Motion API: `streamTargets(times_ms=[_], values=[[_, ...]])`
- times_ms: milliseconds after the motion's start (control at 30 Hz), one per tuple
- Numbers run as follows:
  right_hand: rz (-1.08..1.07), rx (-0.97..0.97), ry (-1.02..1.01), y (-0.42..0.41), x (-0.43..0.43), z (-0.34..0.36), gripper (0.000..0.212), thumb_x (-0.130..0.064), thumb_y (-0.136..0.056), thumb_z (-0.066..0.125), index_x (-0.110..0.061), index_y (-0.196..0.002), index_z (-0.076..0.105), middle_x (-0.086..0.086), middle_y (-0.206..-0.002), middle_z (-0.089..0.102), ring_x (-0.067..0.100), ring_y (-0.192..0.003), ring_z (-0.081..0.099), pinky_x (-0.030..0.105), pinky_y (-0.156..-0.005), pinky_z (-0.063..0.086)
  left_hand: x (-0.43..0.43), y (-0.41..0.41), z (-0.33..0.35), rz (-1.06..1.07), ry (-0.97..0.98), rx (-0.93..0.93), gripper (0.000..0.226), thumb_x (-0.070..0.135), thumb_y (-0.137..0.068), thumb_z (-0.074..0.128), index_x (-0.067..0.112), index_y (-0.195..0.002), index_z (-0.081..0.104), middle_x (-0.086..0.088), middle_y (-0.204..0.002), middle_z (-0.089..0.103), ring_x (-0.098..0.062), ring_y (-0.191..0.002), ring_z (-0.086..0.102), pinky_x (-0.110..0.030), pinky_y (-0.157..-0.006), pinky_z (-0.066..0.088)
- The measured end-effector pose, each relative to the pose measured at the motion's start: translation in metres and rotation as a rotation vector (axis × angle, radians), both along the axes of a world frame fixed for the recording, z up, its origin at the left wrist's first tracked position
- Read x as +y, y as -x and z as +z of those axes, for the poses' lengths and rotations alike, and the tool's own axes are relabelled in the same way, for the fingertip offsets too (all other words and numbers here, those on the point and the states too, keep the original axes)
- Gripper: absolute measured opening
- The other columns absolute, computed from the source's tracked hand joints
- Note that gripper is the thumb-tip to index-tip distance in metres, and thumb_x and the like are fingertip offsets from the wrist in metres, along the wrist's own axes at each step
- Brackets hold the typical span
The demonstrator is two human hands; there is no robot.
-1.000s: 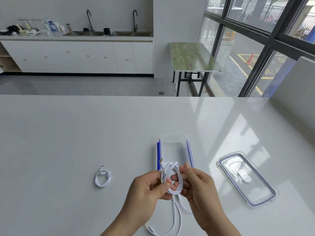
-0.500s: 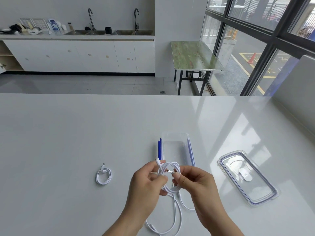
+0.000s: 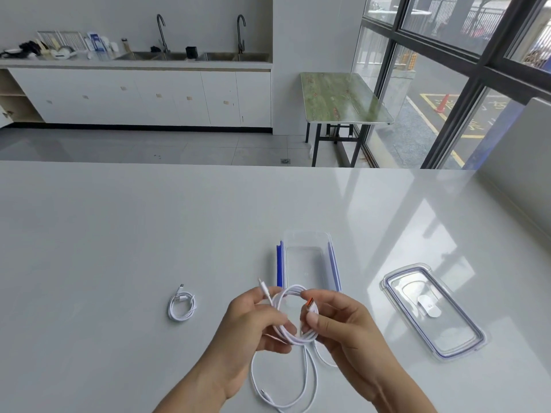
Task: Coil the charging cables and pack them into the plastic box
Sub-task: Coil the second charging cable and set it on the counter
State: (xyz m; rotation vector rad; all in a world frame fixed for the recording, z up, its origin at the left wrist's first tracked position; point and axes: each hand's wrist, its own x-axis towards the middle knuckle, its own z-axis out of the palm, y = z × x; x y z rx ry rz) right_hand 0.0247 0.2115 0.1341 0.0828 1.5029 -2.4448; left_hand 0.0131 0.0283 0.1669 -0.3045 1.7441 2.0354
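left hand (image 3: 250, 326) grips cable coil (image 3: 298, 339), right hand (image 3: 348, 332) pinches orange plug (image 3: 309, 304); wrap tail (image 3: 306, 362) snug (slack hangs below), then box (image 3: 334, 263).

Two hands, left hand (image 3: 250, 326) and right hand (image 3: 343, 326). One clear plastic box (image 3: 304, 257) at 12 o'clock, one lid (image 3: 447, 332) at 3. Two white charging cables: held cable (image 3: 298, 341), coiled cable (image 3: 182, 307) at 9; loose loops (image 3: 265, 394) at 6, perhaps a third.

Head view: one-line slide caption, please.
The left hand and right hand hold a half-coiled white cable before the open plastic box; its lid lies right, a coiled cable left.
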Motion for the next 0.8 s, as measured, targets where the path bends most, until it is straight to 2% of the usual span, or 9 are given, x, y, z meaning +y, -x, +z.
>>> streamTargets(times_ms=[67, 133, 233, 267, 333, 433, 567, 667, 800], values=[[-0.015, 0.024, -0.076, 0.003, 0.003, 0.0, 0.032, -0.005, -0.071, 0.08, 0.003, -0.101, 0.073, 0.021, -0.081, 0.067, 0.028, -0.07, 0.065, 0.029, -0.069, 0.054, 0.0, 0.004, 0.005, -0.041, 0.057, 0.052, 0.023, 0.015, -0.086, 0.069, 0.013, -0.11, 0.069, -0.016, -0.072, 0.071, -0.026, -0.068, 0.067, -0.041, -0.067, 0.057], [-0.041, 0.06, -0.135, 0.003, 0.002, 0.001, 0.02, -0.001, -0.074, 0.078, 0.002, -0.094, 0.073, 0.021, -0.085, 0.071, 0.029, -0.075, 0.066, 0.032, -0.073, 0.054, 0.002, 0.007, 0.005, -0.029, 0.146, 0.107, 0.016, 0.015, -0.095, 0.062, 0.011, -0.109, 0.069, -0.012, -0.069, 0.073, -0.022, -0.064, 0.068, -0.04, -0.068, 0.058], [-0.22, 0.143, -0.287, 0.0, -0.004, 0.001, 0.013, 0.006, -0.078, 0.076, -0.004, -0.086, 0.075, 0.013, -0.105, 0.075, 0.025, -0.097, 0.071, 0.04, -0.086, 0.054, 0.005, 0.005, 0.002, 0.022, 0.189, 0.121, 0.013, 0.012, -0.096, 0.06, 0.01, -0.102, 0.071, -0.014, -0.067, 0.074, -0.022, -0.061, 0.069, -0.04, -0.065, 0.06], [-0.292, 0.147, -0.301, -0.002, -0.007, 0.001, 0.014, 0.008, -0.08, 0.073, -0.005, -0.085, 0.075, 0.011, -0.106, 0.076, 0.025, -0.098, 0.072, 0.041, -0.086, 0.056, 0.007, 0.003, 0.0, 0.034, 0.198, 0.125, 0.014, 0.01, -0.097, 0.059, 0.011, -0.1, 0.072, -0.014, -0.067, 0.074, -0.022, -0.06, 0.069, -0.039, -0.065, 0.061], [-0.403, 0.109, -0.263, -0.004, -0.015, 0.002, 0.012, 0.01, -0.085, 0.068, -0.001, -0.088, 0.072, 0.013, -0.097, 0.079, 0.026, -0.081, 0.074, 0.037, -0.074, 0.06, 0.011, -0.002, -0.004, 0.051, 0.263, 0.171, 0.018, 0.009, -0.098, 0.058, 0.016, -0.095, 0.074, -0.008, -0.065, 0.075, -0.018, -0.058, 0.068, -0.035, -0.062, 0.061], [-0.449, 0.028, -0.256, -0.005, -0.022, 0.0, 0.007, 0.006, -0.089, 0.066, 0.0, -0.092, 0.068, 0.016, -0.084, 0.077, 0.029, -0.064, 0.069, 0.031, -0.056, 0.056, 0.015, -0.008, -0.012, 0.027, 0.412, 0.282, 0.021, 0.013, -0.098, 0.057, 0.026, -0.09, 0.073, 0.002, -0.065, 0.075, -0.012, -0.06, 0.069, -0.03, -0.065, 0.061], [-0.293, 0.048, -0.365, -0.002, -0.015, 0.001, 0.017, 0.003, -0.087, 0.071, -0.008, -0.099, 0.068, 0.016, -0.079, 0.07, 0.025, -0.059, 0.066, 0.03, -0.057, 0.055, 0.012, -0.014, -0.014, -0.09, 0.54, 0.372, 0.021, 0.016, -0.098, 0.057, 0.032, -0.093, 0.069, 0.012, -0.07, 0.073, -0.006, -0.068, 0.068, -0.026, -0.073, 0.06], [-0.231, 0.071, -0.364, -0.002, -0.013, 0.003, 0.012, 0.003, -0.086, 0.073, -0.008, -0.089, 0.073, 0.022, -0.071, 0.066, 0.023, -0.056, 0.062, 0.03, -0.054, 0.053, 0.012, -0.014, -0.011, -0.147, 0.599, 0.428, 0.02, 0.017, -0.097, 0.055, 0.033, -0.098, 0.067, 0.016, -0.069, 0.07, -0.004, -0.068, 0.065, -0.025, -0.073, 0.059], [-0.218, 0.092, -0.446, 0.001, -0.017, 0.005, 0.009, -0.001, -0.085, 0.074, -0.006, -0.089, 0.068, 0.004, -0.064, 0.067, 0.022, -0.052, 0.062, 0.031, -0.053, 0.051, 0.013, -0.011, -0.01, -0.17, 0.564, 0.405, 0.02, 0.017, -0.097, 0.055, 0.032, -0.102, 0.068, 0.012, -0.068, 0.069, -0.009, -0.068, 0.067, -0.03, -0.072, 0.061]])
